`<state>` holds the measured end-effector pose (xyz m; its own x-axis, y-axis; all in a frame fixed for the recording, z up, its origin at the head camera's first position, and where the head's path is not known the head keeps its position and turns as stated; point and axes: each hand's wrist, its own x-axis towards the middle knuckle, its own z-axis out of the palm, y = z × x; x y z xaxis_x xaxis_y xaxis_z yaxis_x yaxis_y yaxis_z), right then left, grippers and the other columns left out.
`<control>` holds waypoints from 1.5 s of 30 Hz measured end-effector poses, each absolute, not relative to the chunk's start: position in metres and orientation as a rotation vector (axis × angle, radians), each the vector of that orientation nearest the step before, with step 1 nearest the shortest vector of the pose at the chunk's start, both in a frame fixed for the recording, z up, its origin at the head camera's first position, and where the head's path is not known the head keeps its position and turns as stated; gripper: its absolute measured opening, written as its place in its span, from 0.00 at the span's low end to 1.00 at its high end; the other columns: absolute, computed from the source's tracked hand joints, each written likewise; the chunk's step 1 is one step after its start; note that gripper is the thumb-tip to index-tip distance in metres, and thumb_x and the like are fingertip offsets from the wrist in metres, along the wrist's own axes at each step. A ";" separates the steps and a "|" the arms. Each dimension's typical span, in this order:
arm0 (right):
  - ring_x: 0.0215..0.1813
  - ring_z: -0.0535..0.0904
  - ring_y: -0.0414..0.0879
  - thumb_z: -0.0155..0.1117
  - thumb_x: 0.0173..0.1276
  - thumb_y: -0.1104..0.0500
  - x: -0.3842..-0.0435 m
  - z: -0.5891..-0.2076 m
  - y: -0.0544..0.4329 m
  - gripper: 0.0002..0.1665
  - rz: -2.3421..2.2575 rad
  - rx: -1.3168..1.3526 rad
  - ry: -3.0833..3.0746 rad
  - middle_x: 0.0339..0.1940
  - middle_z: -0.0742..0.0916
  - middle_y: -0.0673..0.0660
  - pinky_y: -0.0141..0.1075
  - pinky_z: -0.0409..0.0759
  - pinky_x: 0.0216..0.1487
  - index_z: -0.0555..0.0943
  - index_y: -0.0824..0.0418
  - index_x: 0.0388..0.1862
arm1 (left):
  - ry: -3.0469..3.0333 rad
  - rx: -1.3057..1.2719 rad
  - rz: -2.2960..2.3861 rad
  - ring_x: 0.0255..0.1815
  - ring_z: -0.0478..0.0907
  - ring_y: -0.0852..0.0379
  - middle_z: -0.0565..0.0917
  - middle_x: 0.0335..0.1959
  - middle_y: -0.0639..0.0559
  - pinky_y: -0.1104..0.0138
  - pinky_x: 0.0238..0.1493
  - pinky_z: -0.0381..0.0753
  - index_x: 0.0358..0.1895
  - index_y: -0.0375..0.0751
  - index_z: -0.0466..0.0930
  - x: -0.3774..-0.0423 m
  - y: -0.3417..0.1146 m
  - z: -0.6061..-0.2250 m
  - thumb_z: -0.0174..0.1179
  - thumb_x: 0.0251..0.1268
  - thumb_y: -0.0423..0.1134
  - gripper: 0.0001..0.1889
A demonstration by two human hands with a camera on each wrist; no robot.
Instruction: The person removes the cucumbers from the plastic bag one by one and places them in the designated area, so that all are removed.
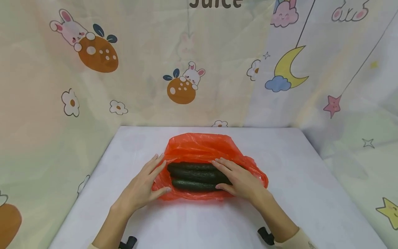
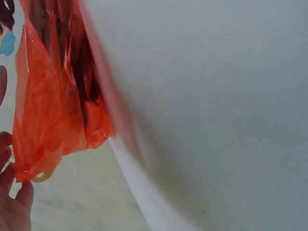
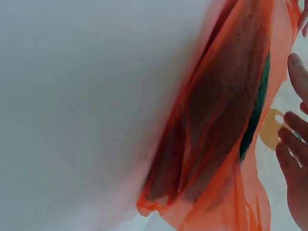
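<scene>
Several dark green cucumbers (image 1: 196, 175) lie side by side inside a thin red plastic bag (image 1: 199, 144) on the white table. The bag's mouth is spread upward, so they show from above. At the bag's left end, my left hand (image 1: 141, 188) has its fingers spread and thumb apart, the fingertips at the plastic edge. My right hand (image 1: 244, 181) reaches over the cucumbers' right ends with extended fingers and hides part of them. In the right wrist view, the bag (image 3: 219, 110) covers most of the cucumbers, with one green strip showing.
The white table (image 1: 304, 200) extends around the bag. A patterned cloth (image 1: 140, 41) with rabbits, flowers and a moon hangs behind it and at both sides. Black wrist camera mounts (image 1: 265, 236) sit under both forearms.
</scene>
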<state>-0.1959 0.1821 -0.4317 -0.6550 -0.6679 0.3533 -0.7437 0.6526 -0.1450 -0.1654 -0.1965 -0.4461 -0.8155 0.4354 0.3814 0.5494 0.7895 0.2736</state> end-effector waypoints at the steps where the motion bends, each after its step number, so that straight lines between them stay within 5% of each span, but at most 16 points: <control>1: 0.75 0.72 0.50 0.76 0.62 0.41 -0.196 -0.433 0.182 0.49 0.424 1.148 -2.604 0.74 0.77 0.52 0.47 0.75 0.69 0.68 0.52 0.79 | -2.688 -0.751 -0.536 0.83 0.53 0.45 0.59 0.82 0.48 0.48 0.71 0.70 0.78 0.40 0.65 -0.166 -0.197 -0.447 0.75 0.54 0.62 0.51; 14: 0.69 0.76 0.46 0.76 0.62 0.38 -0.206 -0.433 0.176 0.47 0.534 1.129 -2.862 0.69 0.81 0.46 0.47 0.76 0.68 0.70 0.45 0.78 | -2.737 -0.719 -0.476 0.82 0.57 0.44 0.63 0.80 0.45 0.48 0.71 0.70 0.77 0.40 0.66 -0.168 -0.195 -0.456 0.75 0.55 0.60 0.50; 25: 0.70 0.76 0.48 0.78 0.63 0.46 -0.219 -0.419 0.166 0.40 0.512 1.218 -2.924 0.68 0.82 0.47 0.48 0.76 0.69 0.76 0.51 0.73 | -2.855 -0.590 -0.466 0.81 0.56 0.40 0.61 0.81 0.43 0.46 0.74 0.65 0.82 0.40 0.55 -0.169 -0.183 -0.464 0.67 0.64 0.62 0.51; 45: 0.61 0.79 0.46 0.80 0.59 0.46 -0.227 -0.421 0.152 0.39 0.325 1.182 -3.029 0.59 0.82 0.49 0.43 0.80 0.63 0.80 0.54 0.69 | -3.071 -0.577 -0.415 0.83 0.48 0.36 0.46 0.85 0.40 0.45 0.67 0.73 0.84 0.41 0.39 -0.169 -0.179 -0.475 0.80 0.51 0.49 0.66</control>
